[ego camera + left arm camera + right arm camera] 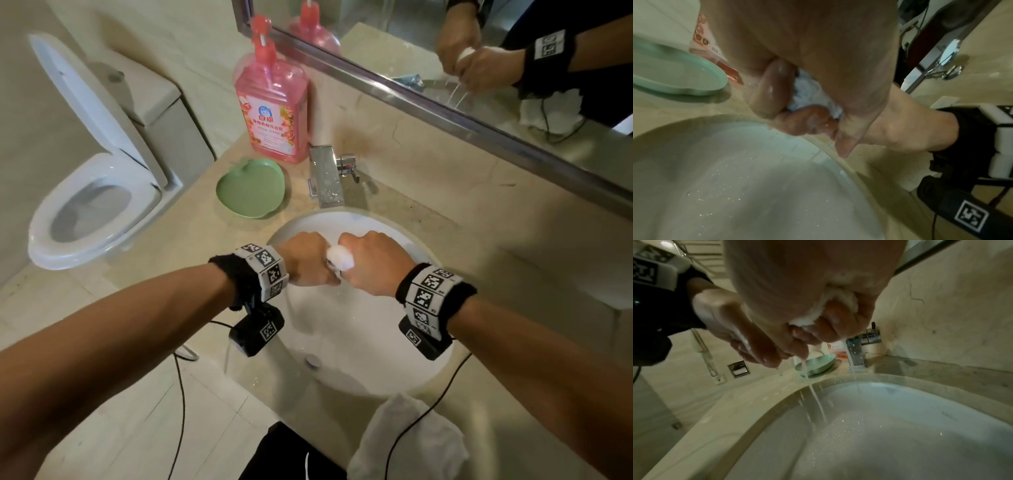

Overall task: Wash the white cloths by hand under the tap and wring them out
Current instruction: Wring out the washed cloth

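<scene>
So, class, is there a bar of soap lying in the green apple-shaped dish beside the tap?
No. In the head view the green dish on the counter holds nothing.

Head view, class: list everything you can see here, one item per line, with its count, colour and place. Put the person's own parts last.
cloth: one, white, balled up and squeezed between both hands over the sink
second cloth: one, white, on the counter edge in front of the sink
sink: one, white, set into the counter
tap: one, chrome, behind the sink
bottle: one, pink with a pump, on the counter left of the tap
dish: one, green, apple-shaped, in front of the bottle
counter: one, beige stone
mirror: one, metal-framed, above the counter
toilet: one, white, lid up, left of the counter
left hand: one, grips the cloth
right hand: one, grips the cloth
</scene>
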`<state>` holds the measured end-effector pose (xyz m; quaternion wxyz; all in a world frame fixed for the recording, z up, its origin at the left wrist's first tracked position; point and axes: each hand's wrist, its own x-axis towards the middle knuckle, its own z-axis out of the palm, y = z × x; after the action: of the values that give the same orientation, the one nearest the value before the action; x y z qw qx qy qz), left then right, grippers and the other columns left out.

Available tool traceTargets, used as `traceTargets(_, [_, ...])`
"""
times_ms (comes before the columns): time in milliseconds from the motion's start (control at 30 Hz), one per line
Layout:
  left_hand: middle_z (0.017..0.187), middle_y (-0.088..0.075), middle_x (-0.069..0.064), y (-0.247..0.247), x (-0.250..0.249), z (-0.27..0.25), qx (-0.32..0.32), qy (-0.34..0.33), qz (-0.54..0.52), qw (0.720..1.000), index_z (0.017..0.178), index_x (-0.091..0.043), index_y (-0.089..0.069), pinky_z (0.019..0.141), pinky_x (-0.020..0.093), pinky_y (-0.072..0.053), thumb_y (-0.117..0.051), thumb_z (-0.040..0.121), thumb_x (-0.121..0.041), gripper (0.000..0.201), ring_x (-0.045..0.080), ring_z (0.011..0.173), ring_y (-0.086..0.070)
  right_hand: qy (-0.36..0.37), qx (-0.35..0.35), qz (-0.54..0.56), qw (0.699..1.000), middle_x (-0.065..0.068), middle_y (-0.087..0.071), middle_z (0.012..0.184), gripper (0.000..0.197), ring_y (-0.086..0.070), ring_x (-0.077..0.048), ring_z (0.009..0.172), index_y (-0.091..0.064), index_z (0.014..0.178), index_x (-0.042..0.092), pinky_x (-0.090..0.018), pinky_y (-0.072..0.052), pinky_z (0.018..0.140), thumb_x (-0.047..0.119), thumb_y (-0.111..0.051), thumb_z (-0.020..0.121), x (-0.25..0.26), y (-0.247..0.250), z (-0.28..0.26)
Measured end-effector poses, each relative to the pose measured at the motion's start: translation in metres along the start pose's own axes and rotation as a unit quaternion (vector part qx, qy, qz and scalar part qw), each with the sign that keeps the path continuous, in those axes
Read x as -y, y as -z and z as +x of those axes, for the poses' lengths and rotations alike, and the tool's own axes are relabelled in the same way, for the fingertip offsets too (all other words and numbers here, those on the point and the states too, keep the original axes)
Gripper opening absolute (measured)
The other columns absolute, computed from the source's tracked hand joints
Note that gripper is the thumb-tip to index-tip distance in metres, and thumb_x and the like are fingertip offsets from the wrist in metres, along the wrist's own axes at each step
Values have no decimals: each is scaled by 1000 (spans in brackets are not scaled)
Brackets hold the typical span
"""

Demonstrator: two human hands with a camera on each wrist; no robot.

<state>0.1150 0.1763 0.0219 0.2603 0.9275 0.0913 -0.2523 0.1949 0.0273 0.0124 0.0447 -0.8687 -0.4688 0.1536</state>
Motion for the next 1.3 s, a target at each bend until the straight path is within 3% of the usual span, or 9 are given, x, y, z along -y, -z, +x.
traceTargets(100, [72, -60, -10, 6, -6, -11, 23, -24, -63, 997, 73, -27, -63, 59, 24, -41, -75, 75, -33, 14, 13, 68, -58, 21, -3, -10, 1000, -12, -65, 89, 34, -51, -30, 71, -56, 111, 17, -33, -32, 61, 36, -65, 85, 4, 14, -5])
traceTargets(267, [62, -57, 2, -3, -5, -21, 31, 4, -201, 979, 70, -9, -63, 48, 22, -41, -68, 65, -12, 7, 11, 43, -48, 78, 6, -58, 995, -15, -67, 89, 37, -60, -36, 74, -53, 115, 12, -35, -35, 60, 36, -62, 89, 4, 18, -4])
traceTargets(600, [53, -56, 2, -21, 7, -23, 38, 60, -296, 952, 68, -13, -64, 45, 24, -38, -68, 64, -7, 8, 17, 45, -48, 115, -10, -71, 991, -15, -70, 91, 34, -63, -38, 75, -53, 114, 7, -36, -31, 60, 32, -58, 91, 9, 3, 3])
traceTargets(667, [59, -57, 0, -10, 9, -22, 25, 33, -264, 964, 67, -18, -62, 52, 27, -42, -71, 70, -11, 13, 18, 51, -52, 92, -25, -32, 995, -13, -67, 88, 36, -59, -36, 71, -49, 115, 10, -35, -33, 59, 30, -63, 88, 10, 8, 7])
traceTargets(800, [79, -62, 0, 17, 17, -21, 39, -16, -202, 979, 96, -20, -58, 66, 34, -50, -68, 83, -36, 23, 18, 69, -61, 71, -47, 94, 992, 4, -50, 91, 45, -52, -27, 70, -38, 102, 21, -34, -32, 55, 20, -74, 74, 5, 19, 6])
traceTargets(933, [120, -58, 7, 27, 29, -29, 39, -21, -94, 995, 129, -17, -49, 96, 39, -44, -55, 96, -44, 43, 26, 109, -57, 18, 0, 269, 963, 6, -66, 108, 39, -60, -7, 91, -66, 112, 23, -27, -47, 82, 22, -83, 77, -11, 32, -3])
traceTargets(1067, [118, -60, 5, 26, 27, -36, -86, -40, 59, 994, 128, -17, -49, 85, 33, -43, -71, 83, -45, 57, 27, 104, -57, -34, 45, 464, 884, 2, -71, 102, 25, -66, -8, 81, -70, 114, 20, -29, -56, 78, 11, -72, 91, -12, 47, -9])
traceTargets(1200, [100, -63, -1, 40, 10, -37, 29, -37, -189, 981, 120, -17, -51, 72, 27, -50, -70, 79, -38, 49, 16, 85, -63, -35, 21, 465, 884, 3, -68, 98, 25, -65, -5, 77, -67, 110, 19, -23, -58, 70, 10, -75, 88, 1, 55, -6])
traceTargets(1300, [98, -64, 0, 45, 9, -37, -16, -54, -227, 972, 116, -14, -54, 70, 23, -51, -68, 88, -25, 33, 21, 87, -65, -65, -17, 474, 878, -2, -70, 99, 34, -69, -12, 72, -63, 110, 13, -27, -60, 69, 15, -83, 81, 7, 61, -4])
